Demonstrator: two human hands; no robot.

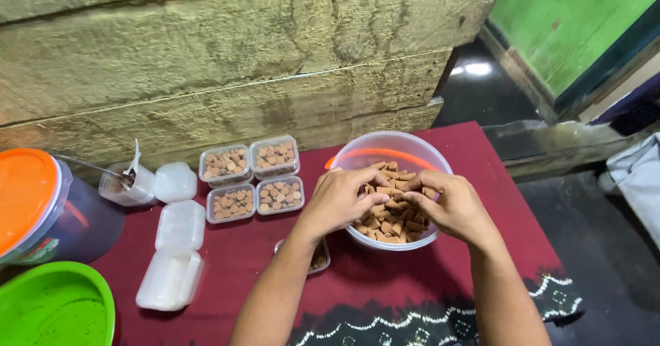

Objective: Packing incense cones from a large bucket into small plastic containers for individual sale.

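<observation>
A clear plastic bowl [392, 144] on the dark red cloth holds many small brown cone-shaped pieces [393, 222]. Both hands are in the bowl. My left hand [340, 198] rests on the pile with its fingertips pinched on brown pieces. My right hand [450, 205] comes in from the right, its fingers closed on brown pieces too. The fingertips of both hands meet over the middle of the pile. A small clear box [320, 256] with a few brown pieces lies under my left wrist, mostly hidden.
Several small clear boxes [252, 179] filled with brown pieces stand left of the bowl. Loose white lids [175, 250] lie further left. An orange-lidded tub [41, 205] and a green bowl [55, 308] sit at the far left. A rough wall [206, 57] runs behind.
</observation>
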